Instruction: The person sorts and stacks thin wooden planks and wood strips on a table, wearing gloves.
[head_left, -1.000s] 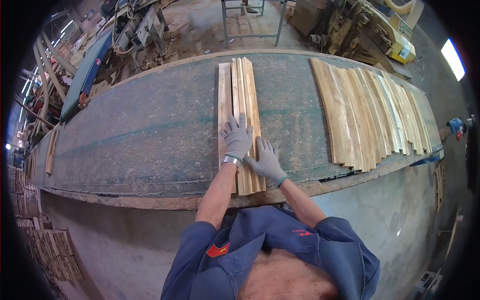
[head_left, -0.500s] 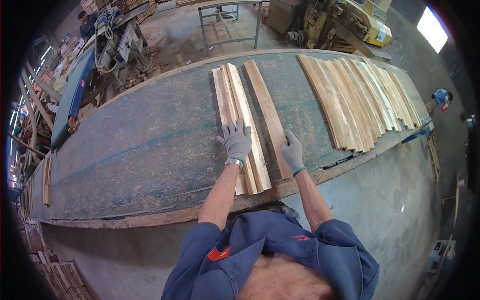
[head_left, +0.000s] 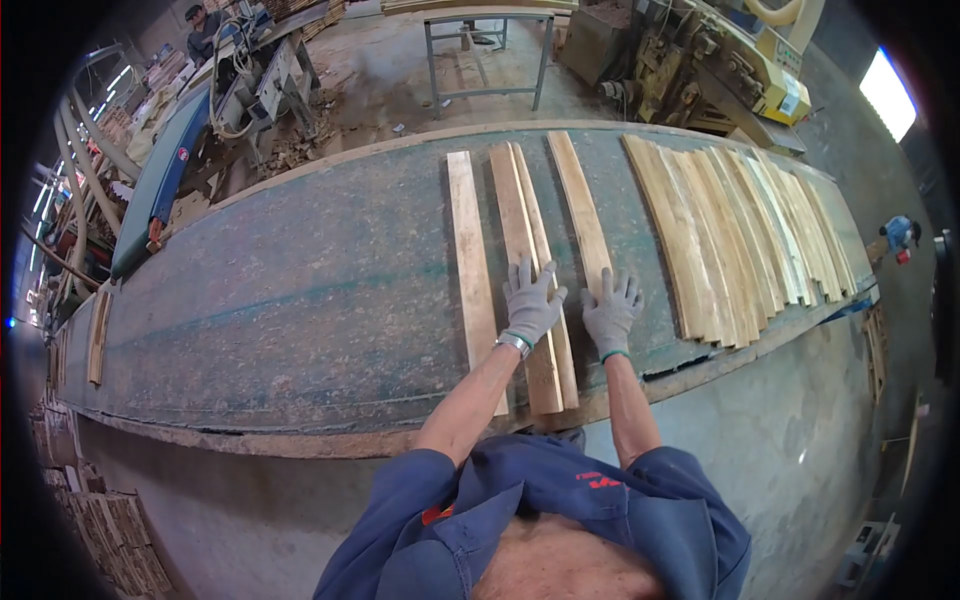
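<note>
My left hand (head_left: 532,300), in a grey glove, lies with spread fingers on a pair of wooden strips (head_left: 541,370) that rest side by side. To their left, a separate strip (head_left: 469,250) lies apart on the worn table (head_left: 330,300). My right hand (head_left: 612,312), also gloved, rests flat with its fingers apart over the near part of another strip (head_left: 577,200). Farther right, a row of several strips (head_left: 700,235) lies closely side by side.
A few narrow strips (head_left: 98,340) lie at the table's left end. Beyond the far edge are a metal stand (head_left: 487,92) and a yellow machine (head_left: 785,95). One person (head_left: 203,30) is at the back left, another person (head_left: 900,235) at the far right.
The grouped strips have parted, leaving one on the left and two under my left hand. My right hand has moved from gripping its strip's edge to lying flat. The view has shifted slightly.
</note>
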